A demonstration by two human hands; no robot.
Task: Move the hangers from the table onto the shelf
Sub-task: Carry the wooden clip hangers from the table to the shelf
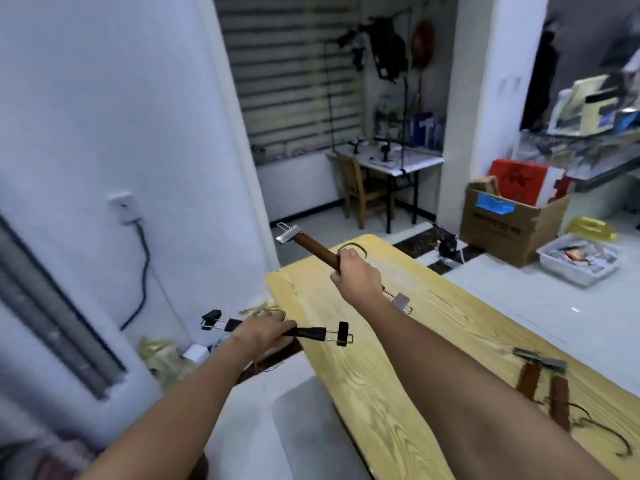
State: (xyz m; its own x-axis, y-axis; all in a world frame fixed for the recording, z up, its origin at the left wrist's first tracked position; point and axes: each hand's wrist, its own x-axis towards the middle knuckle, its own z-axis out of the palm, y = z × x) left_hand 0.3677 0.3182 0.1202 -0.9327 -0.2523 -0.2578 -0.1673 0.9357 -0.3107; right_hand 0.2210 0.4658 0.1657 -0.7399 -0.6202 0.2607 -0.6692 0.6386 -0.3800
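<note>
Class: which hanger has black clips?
The black hanger in the left hand. The brown hanger in the right hand and the two hangers on the table have metal clips.

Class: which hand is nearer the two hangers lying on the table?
Right. The right hand is over the table, ahead-left of the hangers; the left hand is beyond the table's left edge.

Aloft: black hanger [311, 332], brown hanger [318, 247]; on table [363, 358], brown pair [526, 379]
</note>
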